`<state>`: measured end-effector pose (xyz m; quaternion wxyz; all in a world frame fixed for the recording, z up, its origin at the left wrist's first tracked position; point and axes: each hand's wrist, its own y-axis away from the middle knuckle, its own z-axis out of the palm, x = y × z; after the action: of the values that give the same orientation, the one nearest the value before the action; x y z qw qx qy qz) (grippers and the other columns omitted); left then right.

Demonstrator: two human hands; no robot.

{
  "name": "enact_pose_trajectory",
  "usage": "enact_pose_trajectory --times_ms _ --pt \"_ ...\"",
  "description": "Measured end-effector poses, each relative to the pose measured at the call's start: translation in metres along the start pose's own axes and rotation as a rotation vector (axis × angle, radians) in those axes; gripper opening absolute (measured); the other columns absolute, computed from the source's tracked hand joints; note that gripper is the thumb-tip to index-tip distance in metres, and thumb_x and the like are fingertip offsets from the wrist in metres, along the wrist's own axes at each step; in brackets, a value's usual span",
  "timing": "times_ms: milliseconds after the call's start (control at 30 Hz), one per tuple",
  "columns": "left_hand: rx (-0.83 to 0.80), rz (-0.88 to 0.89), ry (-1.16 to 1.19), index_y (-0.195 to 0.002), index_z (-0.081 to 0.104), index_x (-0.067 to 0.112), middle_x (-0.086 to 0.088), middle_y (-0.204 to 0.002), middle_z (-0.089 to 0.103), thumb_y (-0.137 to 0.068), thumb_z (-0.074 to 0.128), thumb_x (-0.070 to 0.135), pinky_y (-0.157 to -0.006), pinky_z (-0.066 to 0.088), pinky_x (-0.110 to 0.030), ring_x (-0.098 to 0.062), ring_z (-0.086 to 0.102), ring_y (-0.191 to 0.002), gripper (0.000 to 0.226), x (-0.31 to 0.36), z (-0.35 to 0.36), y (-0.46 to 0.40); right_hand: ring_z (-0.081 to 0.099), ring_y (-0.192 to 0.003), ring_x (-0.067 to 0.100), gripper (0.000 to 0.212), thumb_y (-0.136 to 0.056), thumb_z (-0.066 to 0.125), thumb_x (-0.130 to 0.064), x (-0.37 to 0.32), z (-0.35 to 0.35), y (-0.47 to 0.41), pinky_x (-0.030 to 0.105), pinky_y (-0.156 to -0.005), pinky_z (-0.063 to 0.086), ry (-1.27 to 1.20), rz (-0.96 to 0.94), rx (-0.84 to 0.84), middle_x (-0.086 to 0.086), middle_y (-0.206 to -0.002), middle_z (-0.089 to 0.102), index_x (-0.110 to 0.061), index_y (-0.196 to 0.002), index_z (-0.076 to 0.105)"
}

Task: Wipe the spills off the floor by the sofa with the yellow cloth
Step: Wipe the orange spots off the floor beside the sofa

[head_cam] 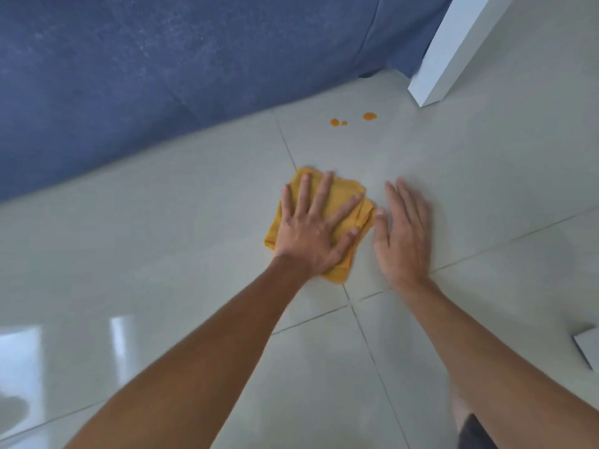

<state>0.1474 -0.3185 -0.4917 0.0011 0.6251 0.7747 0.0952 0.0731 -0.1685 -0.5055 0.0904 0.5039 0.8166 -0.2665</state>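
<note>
Hands: two are seen, both bare and reaching forward over the floor (162, 241).
Left hand (316, 230): it is laid flat with its fingers (303, 192) spread wide, pressed palm-down on the yellow cloth (348, 202); nothing is pinched.
Right hand (403, 233): it is held flat with the fingers close together, just beside the cloth's right edge; the thumb tip is touching or nearly touching that edge, and whether the palm rests on the tiles cannot be told.
Yellow cloth: one is counted. It is folded into a rough square of several layers, the stacked edges showing at its right side, and its colour is a warm orange-yellow. It is lying flat on the floor near where the grout lines cross, largely covered by the left hand.
Spills (369, 116): three orange spots are counted, one larger to the right, and a medium one with a tiny one beside it to the left. They are found beyond the cloth, well apart from it, near the foot of the sofa.
Sofa (146, 76): one, blue, is seen along the far edge of the floor.
White post (450, 50): one is standing at the far right corner.
</note>
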Motion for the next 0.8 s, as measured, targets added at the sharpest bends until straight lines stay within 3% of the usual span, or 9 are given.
enact_pose_trajectory --times_ms 100,233,367,467,667,800 --pt "0.004 0.022 -0.017 -0.151 0.009 0.054 -0.002 -0.168 0.001 -0.093 0.022 0.07 -0.118 0.006 -0.064 -0.038 0.001 -0.153 0.062 -0.014 0.006 0.046 0.043 -0.137 0.037 0.052 -0.093 0.039 -0.028 0.012 -0.004 -0.008 0.058 -0.116 0.027 0.171 0.057 -0.092 0.013 -0.149 0.05 -0.009 -0.14 0.053" --pt "-0.004 -0.166 -0.03 -0.151 0.006 0.057 -0.001 -0.168 -0.001 -0.091 0.019 0.072 -0.119 0.006 -0.063 -0.038 0.001 -0.153 0.063 -0.069 0.007 0.072 0.042 -0.138 0.036 0.054 -0.095 0.036 -0.032 0.023 -0.003 -0.015 0.057 -0.118 0.024 0.305 0.049 -0.177 0.009 -0.152 0.046 -0.013 -0.144 0.049" --pt "0.012 -0.421 0.022 -0.149 0.002 0.058 -0.002 -0.168 -0.003 -0.09 0.015 0.073 -0.12 0.002 -0.063 -0.039 -0.002 -0.153 0.063 -0.11 -0.004 0.027 0.042 -0.139 0.035 0.052 -0.097 0.038 -0.03 0.024 0.003 -0.01 0.056 -0.118 0.023 0.315 0.05 -0.139 0.008 -0.153 0.045 -0.014 -0.145 0.047" --pt "0.04 -0.507 0.04 -0.15 0.002 0.056 -0.005 -0.168 -0.005 -0.089 0.012 0.073 -0.119 -0.002 -0.063 -0.041 -0.006 -0.152 0.064 -0.118 -0.012 -0.04 0.04 -0.141 0.034 0.052 -0.098 0.038 -0.03 0.027 0.005 -0.01 0.056 -0.119 0.022 0.32 0.052 -0.13 0.006 -0.155 0.043 -0.015 -0.146 0.046" --pt "0.008 -0.383 0.009 -0.152 0.001 0.053 -0.009 -0.167 0.002 -0.087 0.005 0.073 -0.118 -0.005 -0.063 -0.043 -0.004 -0.151 0.068 -0.064 -0.024 -0.15 0.042 -0.141 0.03 0.051 -0.097 0.039 -0.033 0.029 0.004 -0.011 0.053 -0.12 0.023 0.226 0.05 -0.082 0.004 -0.152 0.047 -0.015 -0.143 0.051" --pt "-0.009 -0.138 -0.018 -0.151 -0.002 0.054 -0.003 -0.167 -0.008 -0.09 0.006 0.071 -0.119 -0.004 -0.063 -0.04 -0.008 -0.152 0.065 -0.014 -0.018 -0.133 0.045 -0.139 0.022 0.051 -0.096 0.038 -0.031 0.036 -0.01 -0.018 0.04 -0.121 0.024 -0.149 0.154 0.009 0.009 -0.149 0.05 -0.01 -0.139 0.055"
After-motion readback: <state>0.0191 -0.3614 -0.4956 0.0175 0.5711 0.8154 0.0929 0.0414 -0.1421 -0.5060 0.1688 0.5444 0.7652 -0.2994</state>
